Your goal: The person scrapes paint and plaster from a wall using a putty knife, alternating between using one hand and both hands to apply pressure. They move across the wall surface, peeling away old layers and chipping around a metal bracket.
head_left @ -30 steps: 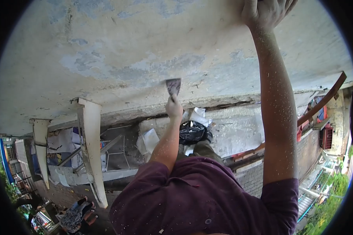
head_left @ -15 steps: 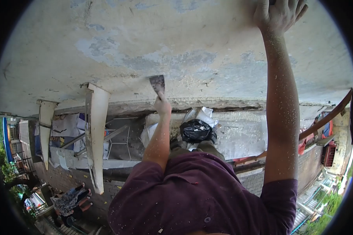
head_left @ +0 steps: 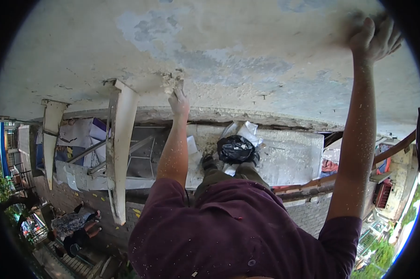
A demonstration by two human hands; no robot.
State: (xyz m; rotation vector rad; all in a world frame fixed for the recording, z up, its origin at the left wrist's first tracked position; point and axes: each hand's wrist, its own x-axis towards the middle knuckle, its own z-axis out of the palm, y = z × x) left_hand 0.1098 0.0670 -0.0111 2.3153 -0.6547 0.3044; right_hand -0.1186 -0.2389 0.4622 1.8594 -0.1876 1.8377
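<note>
My left hand (head_left: pixel 179 101) is closed round the handle of a scraper, its blade against the pale wall (head_left: pixel 247 42). Loose paint flakes (head_left: pixel 173 80) bunch up over the blade and hide most of it. Bluish-grey bare patches show in the peeling surface just above. At the upper right, my right hand (head_left: pixel 376 43) is spread against the wall, thumb apart from the fingers, near a dark smudge. Pale flecks dust both forearms.
White brackets (head_left: pixel 121 149) jut out from the wall on the left. Below me, a black plastic bag (head_left: pixel 237 149) lies by my feet on a ledge (head_left: pixel 293 153) strewn with chips. A brown rail (head_left: pixel 396 148) runs at right. People (head_left: pixel 75 228) are far below on the left.
My left hand has moved left and up along the wall with the scraper, and flakes now cover the blade. My right hand appears further right and lower as the view shifts.
</note>
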